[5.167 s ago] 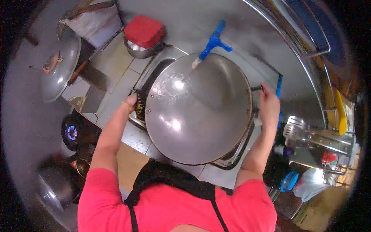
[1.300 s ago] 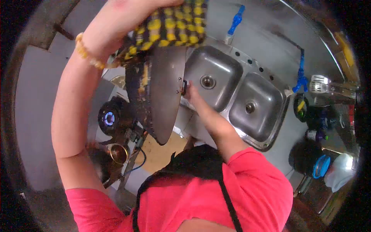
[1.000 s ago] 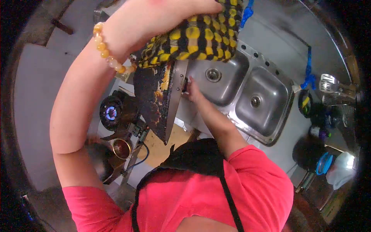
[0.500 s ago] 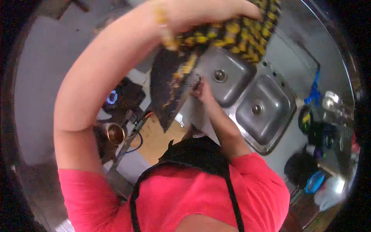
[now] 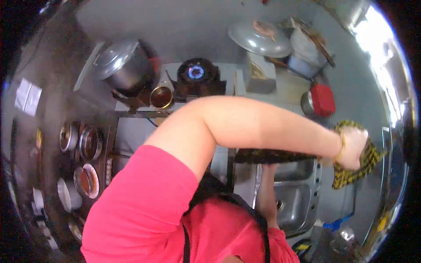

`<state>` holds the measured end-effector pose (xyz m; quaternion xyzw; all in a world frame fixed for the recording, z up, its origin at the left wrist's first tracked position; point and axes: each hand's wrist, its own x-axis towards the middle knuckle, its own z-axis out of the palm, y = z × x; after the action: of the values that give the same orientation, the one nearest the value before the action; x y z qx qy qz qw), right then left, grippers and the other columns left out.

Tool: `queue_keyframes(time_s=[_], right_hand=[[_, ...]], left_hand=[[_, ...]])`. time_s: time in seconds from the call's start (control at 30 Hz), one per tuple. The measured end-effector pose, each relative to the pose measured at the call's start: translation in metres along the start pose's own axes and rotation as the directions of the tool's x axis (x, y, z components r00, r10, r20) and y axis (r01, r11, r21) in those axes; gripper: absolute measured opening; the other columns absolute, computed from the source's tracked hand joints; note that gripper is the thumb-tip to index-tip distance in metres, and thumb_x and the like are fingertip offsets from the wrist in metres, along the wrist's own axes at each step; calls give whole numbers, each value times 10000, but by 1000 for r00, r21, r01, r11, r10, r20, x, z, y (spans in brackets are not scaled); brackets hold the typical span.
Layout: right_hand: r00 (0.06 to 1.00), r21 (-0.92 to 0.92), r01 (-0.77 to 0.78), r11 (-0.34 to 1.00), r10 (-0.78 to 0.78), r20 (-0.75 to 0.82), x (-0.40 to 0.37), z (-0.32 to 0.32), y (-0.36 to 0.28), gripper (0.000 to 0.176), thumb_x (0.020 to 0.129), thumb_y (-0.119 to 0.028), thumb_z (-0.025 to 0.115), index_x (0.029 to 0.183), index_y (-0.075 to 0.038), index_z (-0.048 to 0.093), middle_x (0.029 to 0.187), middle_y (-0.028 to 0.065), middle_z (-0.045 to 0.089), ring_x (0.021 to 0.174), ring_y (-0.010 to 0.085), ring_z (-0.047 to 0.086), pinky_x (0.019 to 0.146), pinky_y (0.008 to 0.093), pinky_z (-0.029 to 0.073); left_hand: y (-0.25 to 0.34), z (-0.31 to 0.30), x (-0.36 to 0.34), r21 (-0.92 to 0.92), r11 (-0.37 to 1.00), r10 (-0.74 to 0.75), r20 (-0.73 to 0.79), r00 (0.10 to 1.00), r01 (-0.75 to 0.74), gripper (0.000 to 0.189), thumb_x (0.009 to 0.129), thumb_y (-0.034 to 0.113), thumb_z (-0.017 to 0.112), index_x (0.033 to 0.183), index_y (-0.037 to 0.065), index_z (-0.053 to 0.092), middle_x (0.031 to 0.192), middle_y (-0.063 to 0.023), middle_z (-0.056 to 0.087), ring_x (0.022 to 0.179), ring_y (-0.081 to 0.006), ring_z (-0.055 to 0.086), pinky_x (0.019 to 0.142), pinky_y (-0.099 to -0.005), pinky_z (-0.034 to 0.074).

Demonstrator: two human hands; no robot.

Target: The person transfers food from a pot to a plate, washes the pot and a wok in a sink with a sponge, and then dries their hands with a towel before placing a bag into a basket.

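Note:
A black-and-yellow patterned cloth (image 5: 344, 177) is bunched in my left hand (image 5: 353, 149), whose fingers are wrapped round it at the far right. My left arm reaches across the view, and a dark length of the cloth shows beneath the forearm. Below that dark strip is my right hand (image 5: 269, 168), over the near side of the metal double sink (image 5: 294, 199). Its fingers are mostly hidden by the cloth, so whatever it holds cannot be made out.
A lit burner (image 5: 196, 72) stands at the back, beside a large lidded pot (image 5: 125, 68) and a small brass-rimmed pot (image 5: 161, 97). Several bowls (image 5: 90, 180) line the left. A wide metal lid (image 5: 258, 38) and a red container (image 5: 322, 100) are at the back right.
The view has turned, bringing the stove and bowls into sight. My left arm now stretches to the right with the cloth, and the cloth covers most of my right hand's fingers.

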<state>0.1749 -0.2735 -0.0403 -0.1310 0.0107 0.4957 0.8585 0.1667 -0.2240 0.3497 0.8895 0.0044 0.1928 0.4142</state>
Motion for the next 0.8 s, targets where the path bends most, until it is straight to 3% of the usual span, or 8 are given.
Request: queue_keyframes(time_s=[0.27,0.33,0.43,0.47,0.53,0.63,0.77,0.8], right_hand=[[995,-146,-61,987,48,-92,-34,-6,13,537,832,-470,415,1201,-82,448,1221,115,463,1122,296,424,942,470,334],[938,-203,-82,976,7,-348,-34,-11,15,531,817,-475,420,1201,-108,443,1191,102,477,1057,296,460,897,489,364],[782,-254,-86,963,-93,-616,-11,-55,2,526,768,-507,438,1146,-144,481,1092,77,529,950,284,512,816,516,408],[772,-245,-90,965,-88,-630,-1,-75,-6,532,764,-539,427,1080,-119,511,1008,79,555,867,253,528,794,492,422],[766,-386,-152,910,-138,-628,2,-45,2,538,768,-547,429,1065,-105,511,958,80,550,782,213,526,780,445,436],[776,-510,-29,860,-302,-554,10,10,22,583,738,-599,442,931,-53,514,706,49,513,581,157,454,621,313,400],[805,-712,-34,702,-402,-435,41,41,30,588,729,-628,443,862,-64,542,619,26,498,564,152,453,573,280,366],[774,-751,-154,642,-395,-495,52,52,35,589,725,-634,450,848,-66,547,600,23,493,556,149,452,556,273,352]], left_hand=[[-6,-31,-56,-1,998,61,-79,995,-61,442,578,115,619,935,-101,473,874,-248,575,838,-356,576,726,-393,475],[-25,-55,-75,-23,994,102,-159,982,-108,395,586,112,606,891,-104,477,834,-260,573,807,-368,579,705,-408,477],[-67,-116,-97,0,1000,-4,-152,988,4,275,576,117,577,715,-108,503,670,-272,558,690,-398,587,647,-418,489],[-87,-132,-106,6,1000,-6,-238,971,8,232,571,112,560,652,-100,511,650,-279,550,679,-394,590,628,-406,495],[-111,-193,-143,95,989,-90,-208,974,112,198,580,89,544,615,-105,523,634,-292,533,688,-389,590,614,-415,481],[-178,-259,-205,44,970,-213,-315,925,238,264,636,114,575,833,-61,589,806,-277,573,799,-387,581,720,-419,463],[-246,-308,-294,-103,923,-375,-447,812,370,312,676,188,643,875,-46,586,845,-232,598,835,-363,580,732,-388,461],[-255,-319,-312,-126,893,-443,-423,790,433,309,675,204,649,824,-56,576,793,-220,601,759,-354,589,673,-383,455]])
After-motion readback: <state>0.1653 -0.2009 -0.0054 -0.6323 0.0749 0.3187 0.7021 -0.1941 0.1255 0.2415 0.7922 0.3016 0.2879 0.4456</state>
